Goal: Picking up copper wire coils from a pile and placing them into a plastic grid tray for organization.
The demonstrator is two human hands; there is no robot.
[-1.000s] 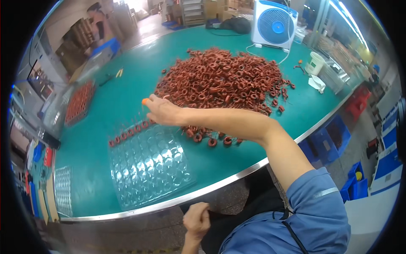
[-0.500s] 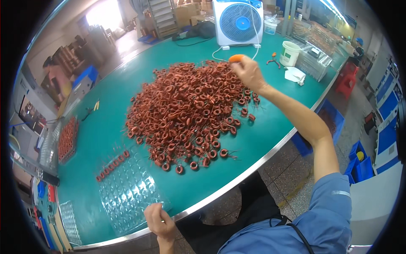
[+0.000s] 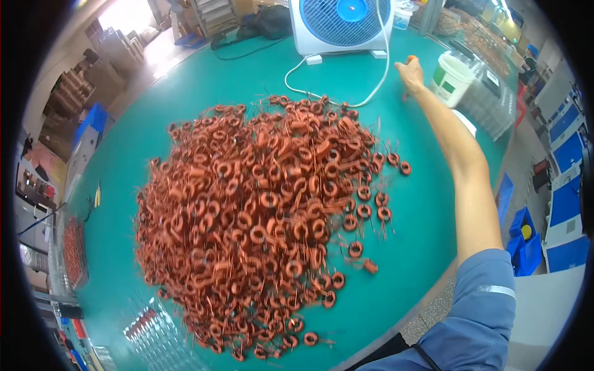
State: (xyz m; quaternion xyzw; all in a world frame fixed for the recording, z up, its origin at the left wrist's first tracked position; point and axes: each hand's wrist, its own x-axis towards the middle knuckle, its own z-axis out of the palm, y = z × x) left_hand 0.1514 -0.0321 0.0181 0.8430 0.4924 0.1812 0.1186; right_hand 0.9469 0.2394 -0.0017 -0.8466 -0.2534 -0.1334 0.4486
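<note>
My right hand (image 3: pixel 411 75) reaches far out over the table's right side, beside the white bucket. Its fingers are closed around an orange object (image 3: pixel 411 57), of which only a small bit shows; its kind is hidden. A thin reddish piece shows just below the hand. My left hand is out of view. In the middle of the table lies a big heap of copper-coloured wire-wound ring coils (image 3: pixel 247 216) with loose wire leads. Several coils lie apart along the heap's right edge. At lower left, a clear plastic tray (image 3: pixel 164 340) with round pockets holds a few coils.
A blue-and-white fan (image 3: pixel 346 25) stands at the back, its white cord (image 3: pixel 371 96) looping on the green table (image 3: pixel 421 216). The white bucket (image 3: pixel 451 80) and stacked clear trays (image 3: pixel 495 105) are at right. A filled tray (image 3: pixel 74 253) and a yellow-handled tool (image 3: pixel 98 196) are at left.
My right hand has moved right and away from the heap, toward the bucket and where pliers lay. The view has shifted closer over the heap, and my left hand has left the picture.
</note>
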